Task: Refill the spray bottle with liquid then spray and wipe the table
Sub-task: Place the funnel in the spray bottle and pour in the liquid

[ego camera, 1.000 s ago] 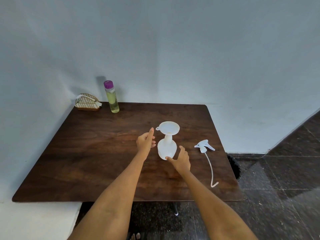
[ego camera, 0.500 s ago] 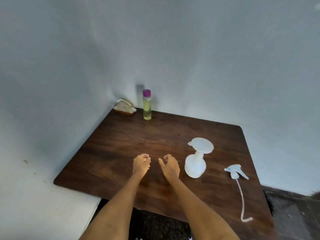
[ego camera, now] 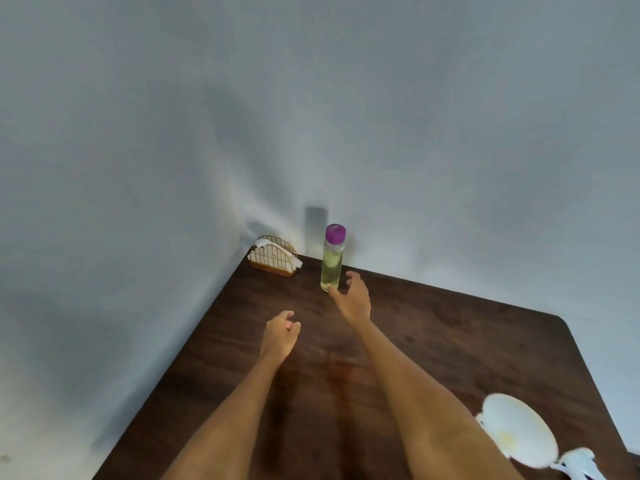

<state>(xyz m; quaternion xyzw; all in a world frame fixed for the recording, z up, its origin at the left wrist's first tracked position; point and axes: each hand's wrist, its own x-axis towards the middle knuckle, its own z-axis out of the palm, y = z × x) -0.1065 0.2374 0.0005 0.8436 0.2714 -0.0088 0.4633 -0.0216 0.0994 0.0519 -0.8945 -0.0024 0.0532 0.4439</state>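
Your right hand is spreading wide beside the clear purple-capped bottle of yellow liquid near the dark wooden table's far-left corner, by a wire napkin holder; your left hand is hanging loosely curled, holding nothing. A white funnel is sitting at the near-right edge.

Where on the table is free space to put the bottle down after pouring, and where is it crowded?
Bare wood lies between the left hand and the table's left edge, and right of the right hand toward the far right corner. It is crowded at the back corner with the napkin holder and bottle, and around the funnel.
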